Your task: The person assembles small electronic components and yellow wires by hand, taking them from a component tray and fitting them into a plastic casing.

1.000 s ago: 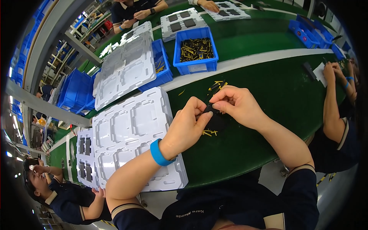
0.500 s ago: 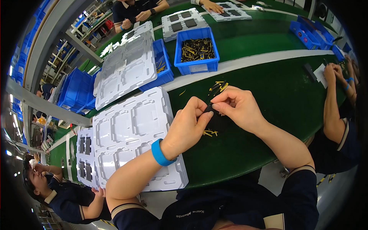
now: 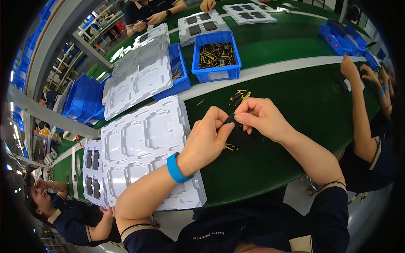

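A dark, flat black piece [image 3: 238, 135] is held up between my two hands over the green table [image 3: 291, 162]. My left hand [image 3: 209, 134], with a blue band at its wrist, pinches the piece's upper left edge between thumb and fingers. My right hand [image 3: 262, 118] presses thumb and fingertips together at the piece's top edge; whether a small strip is between them is hidden. Beyond my fingers lies a small heap of black and yellow strips [image 3: 239, 96]. A few more yellow strips [image 3: 230, 146] show under the piece.
White moulded trays [image 3: 143, 139] are stacked at my left. A blue bin [image 3: 216, 74] of black and yellow strips stands ahead, beside another blue bin [image 3: 182, 78] partly under a tray. Co-workers sit at the left, far side and right; one's arm [image 3: 360, 114] reaches over the table.
My right hand has shifted slightly, and more of the black piece shows below it. The co-worker at the right has raised and separated their hands. Across the table, another hand has moved left between trays.
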A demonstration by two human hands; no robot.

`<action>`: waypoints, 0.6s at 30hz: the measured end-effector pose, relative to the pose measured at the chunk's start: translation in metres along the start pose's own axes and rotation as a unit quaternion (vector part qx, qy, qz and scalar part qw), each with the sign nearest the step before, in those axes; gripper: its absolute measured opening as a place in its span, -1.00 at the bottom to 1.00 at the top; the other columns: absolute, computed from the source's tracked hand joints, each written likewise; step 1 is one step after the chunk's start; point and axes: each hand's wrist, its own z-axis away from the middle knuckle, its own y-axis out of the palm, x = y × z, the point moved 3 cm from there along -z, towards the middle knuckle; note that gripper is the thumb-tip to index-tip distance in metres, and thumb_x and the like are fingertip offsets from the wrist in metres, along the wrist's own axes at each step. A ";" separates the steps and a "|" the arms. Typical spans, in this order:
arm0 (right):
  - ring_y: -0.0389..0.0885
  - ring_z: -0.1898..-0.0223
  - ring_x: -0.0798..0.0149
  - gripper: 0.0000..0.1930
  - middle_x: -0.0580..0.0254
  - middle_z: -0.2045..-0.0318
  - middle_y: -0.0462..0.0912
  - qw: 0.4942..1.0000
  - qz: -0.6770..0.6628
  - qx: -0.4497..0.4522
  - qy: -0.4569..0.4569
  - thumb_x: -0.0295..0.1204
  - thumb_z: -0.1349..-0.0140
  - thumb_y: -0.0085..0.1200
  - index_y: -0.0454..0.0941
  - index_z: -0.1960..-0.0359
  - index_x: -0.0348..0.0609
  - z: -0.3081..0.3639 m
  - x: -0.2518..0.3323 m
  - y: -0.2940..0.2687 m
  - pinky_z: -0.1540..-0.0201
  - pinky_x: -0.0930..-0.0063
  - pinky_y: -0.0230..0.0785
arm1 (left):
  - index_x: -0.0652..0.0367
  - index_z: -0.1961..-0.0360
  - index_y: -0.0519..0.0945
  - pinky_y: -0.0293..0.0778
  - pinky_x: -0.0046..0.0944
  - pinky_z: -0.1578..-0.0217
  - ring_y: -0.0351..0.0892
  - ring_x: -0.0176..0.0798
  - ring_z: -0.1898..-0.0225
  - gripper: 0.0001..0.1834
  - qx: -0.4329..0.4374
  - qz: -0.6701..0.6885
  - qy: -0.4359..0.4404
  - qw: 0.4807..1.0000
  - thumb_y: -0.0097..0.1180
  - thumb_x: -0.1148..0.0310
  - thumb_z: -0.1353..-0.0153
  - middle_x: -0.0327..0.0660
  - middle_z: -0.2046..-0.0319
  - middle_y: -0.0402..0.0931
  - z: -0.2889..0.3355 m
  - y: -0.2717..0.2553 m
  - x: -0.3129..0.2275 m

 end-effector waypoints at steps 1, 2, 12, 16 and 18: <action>0.48 0.53 0.54 -0.84 0.34 0.53 0.54 1.000 -0.004 0.000 -0.002 -0.41 -0.23 0.11 0.53 0.37 -0.28 0.000 0.001 0.000 0.49 0.66 0.37 | 0.27 0.22 0.32 0.34 -0.49 0.58 0.38 -0.53 0.55 -0.85 -0.001 0.015 0.008 1.000 0.02 0.48 -0.28 -0.27 0.50 0.49 -0.001 0.000 0.002; 0.48 0.53 0.54 -0.84 0.34 0.53 0.54 1.000 -0.004 0.001 -0.002 -0.41 -0.23 0.11 0.53 0.37 -0.28 -0.001 0.002 0.000 0.49 0.66 0.37 | 0.27 0.21 0.32 0.34 -0.49 0.57 0.37 -0.54 0.55 -0.85 -0.001 0.030 0.015 0.999 0.01 0.48 -0.29 -0.27 0.50 0.49 -0.002 0.000 0.004; 0.42 0.55 0.59 -0.80 0.42 0.58 0.49 1.000 -0.027 0.010 0.009 -0.33 -0.27 0.09 0.52 0.41 -0.21 -0.005 -0.001 -0.001 0.51 0.69 0.31 | 0.29 0.26 0.35 0.34 -0.33 0.50 0.45 -0.34 0.57 -0.85 -0.019 0.069 0.017 0.997 0.04 0.49 -0.24 -0.09 0.56 0.55 -0.002 -0.004 0.000; 0.41 0.57 0.61 -0.80 0.44 0.60 0.49 0.998 0.032 -0.037 -0.044 -0.34 -0.25 0.11 0.52 0.42 -0.21 -0.001 0.002 0.002 0.51 0.69 0.30 | 0.25 0.21 0.33 0.20 -0.51 0.56 0.32 -0.57 0.53 -0.86 -0.004 0.043 0.031 0.999 0.02 0.51 -0.28 -0.31 0.53 0.46 -0.002 -0.001 -0.001; 0.42 0.56 0.61 -0.79 0.43 0.58 0.49 0.998 0.029 -0.042 -0.045 -0.32 -0.27 0.08 0.52 0.41 -0.21 0.001 0.002 0.004 0.49 0.68 0.31 | 0.25 0.21 0.33 0.16 -0.51 0.56 0.30 -0.58 0.53 -0.86 -0.012 0.045 0.042 0.998 0.02 0.51 -0.28 -0.31 0.53 0.46 -0.002 -0.001 0.001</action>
